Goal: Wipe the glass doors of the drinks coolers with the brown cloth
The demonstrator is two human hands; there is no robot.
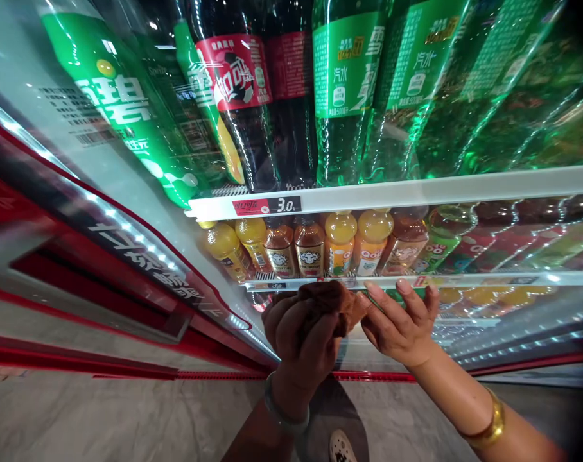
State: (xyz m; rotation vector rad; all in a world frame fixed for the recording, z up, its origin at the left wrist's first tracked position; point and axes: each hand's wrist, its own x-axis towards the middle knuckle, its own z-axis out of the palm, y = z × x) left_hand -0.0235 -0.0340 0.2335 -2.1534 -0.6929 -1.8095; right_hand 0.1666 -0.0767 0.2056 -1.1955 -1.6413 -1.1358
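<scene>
My left hand is closed around a crumpled brown cloth, in front of the lower shelf's front edge. My right hand is beside it, palm side partly showing, with its fingers stretched out and spread. Its index finger and thumb side come up against the cloth's right end; whether they pinch it I cannot see. The other fingertips overlap the white shelf edge in view; whether they touch anything there is unclear. A pale bangle circles my left wrist, a gold one my right forearm.
Large green and cola bottles fill the upper shelf of a drinks cooler, above a price strip. Small juice bottles line the shelf below. A red cooler frame slants at left. Grey floor and a shoe lie below.
</scene>
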